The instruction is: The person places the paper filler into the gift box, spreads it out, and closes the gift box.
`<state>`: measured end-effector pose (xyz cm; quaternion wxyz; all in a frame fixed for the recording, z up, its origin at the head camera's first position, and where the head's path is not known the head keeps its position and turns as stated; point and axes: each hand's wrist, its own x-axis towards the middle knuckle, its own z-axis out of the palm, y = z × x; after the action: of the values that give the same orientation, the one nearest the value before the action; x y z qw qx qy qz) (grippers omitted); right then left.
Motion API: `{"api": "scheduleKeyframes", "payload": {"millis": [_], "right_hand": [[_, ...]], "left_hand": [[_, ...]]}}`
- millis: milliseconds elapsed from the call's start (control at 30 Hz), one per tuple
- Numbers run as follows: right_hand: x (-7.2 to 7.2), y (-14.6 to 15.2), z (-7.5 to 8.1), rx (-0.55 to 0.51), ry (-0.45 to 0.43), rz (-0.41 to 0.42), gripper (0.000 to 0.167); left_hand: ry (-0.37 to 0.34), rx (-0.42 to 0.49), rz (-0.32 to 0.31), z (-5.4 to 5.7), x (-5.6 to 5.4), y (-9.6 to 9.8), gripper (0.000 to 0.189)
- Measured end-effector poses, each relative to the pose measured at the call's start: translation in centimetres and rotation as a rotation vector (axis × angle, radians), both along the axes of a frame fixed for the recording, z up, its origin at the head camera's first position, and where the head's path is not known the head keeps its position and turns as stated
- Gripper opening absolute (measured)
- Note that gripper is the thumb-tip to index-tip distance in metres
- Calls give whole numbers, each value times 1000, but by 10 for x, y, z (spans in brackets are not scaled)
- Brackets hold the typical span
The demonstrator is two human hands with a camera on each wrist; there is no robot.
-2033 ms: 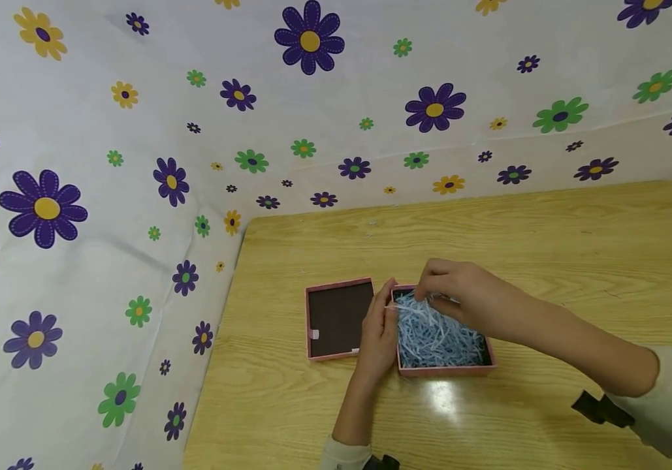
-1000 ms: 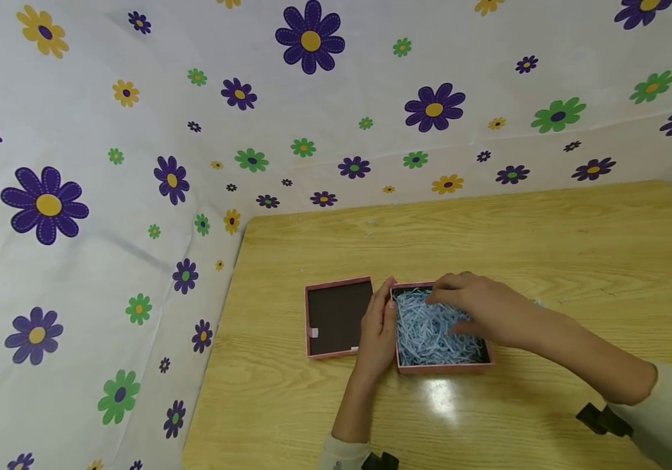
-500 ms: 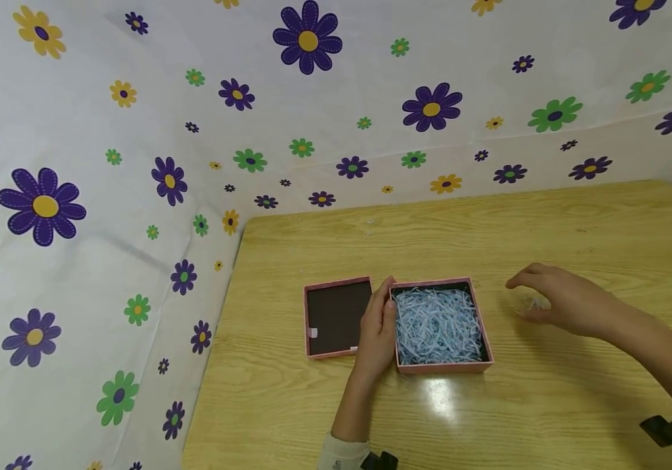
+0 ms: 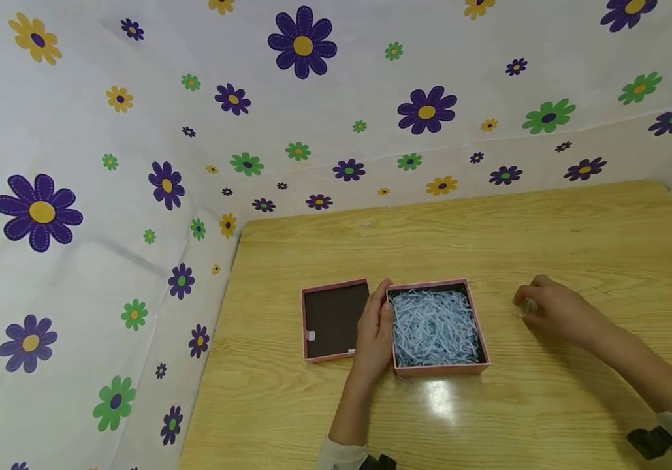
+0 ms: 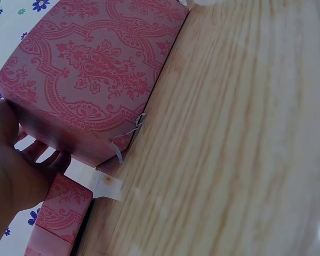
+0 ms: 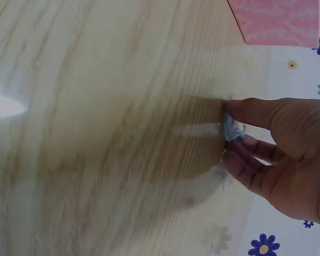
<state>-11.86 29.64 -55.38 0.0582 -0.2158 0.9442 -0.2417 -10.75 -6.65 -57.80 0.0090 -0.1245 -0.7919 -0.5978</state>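
Observation:
A pink box (image 4: pixel 441 370) full of pale blue shredded paper (image 4: pixel 435 326) stands on the table. Along its left wall lies my left hand (image 4: pixel 373 336), fingers extended against the side and thumb near the rim. The left wrist view shows the damask-patterned front of the box (image 5: pixel 96 64) and fingers touching its side. To the right of the box, my right hand (image 4: pixel 561 313) is down at the tabletop. Its thumb and fingertips pinch a small clump of shredded paper (image 6: pixel 232 128), partly hidden by the fingers.
The shallow pink lid (image 4: pixel 336 320), dark inside with a small pale tab, lies left of the box, close by the left hand. One stray shred (image 5: pixel 120 146) clings to the box's lower edge. Tiny scraps dot the table (image 4: pixel 312 248). Flower-printed sheeting (image 4: pixel 347 130) rises behind and at left.
My right hand has left the shredded paper in the box, moved right over the table and closed its fingertips on the loose clump there. The left hand has stayed by the box.

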Motion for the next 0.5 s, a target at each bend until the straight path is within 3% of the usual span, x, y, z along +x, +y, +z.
{"api": "scheduleKeyframes", "payload": {"millis": [233,367,500], "right_hand": [[-1,-16,3,-46,92,83,27],[-1,-22,25,-62,93,71,25],[-3,-34,57,-67,170,76,24]], "left_hand": [[12,7,5,1,0,-1,49],[17,6,-2,1,0,0,49],[22,5,-5,1,0,1,49]]}}
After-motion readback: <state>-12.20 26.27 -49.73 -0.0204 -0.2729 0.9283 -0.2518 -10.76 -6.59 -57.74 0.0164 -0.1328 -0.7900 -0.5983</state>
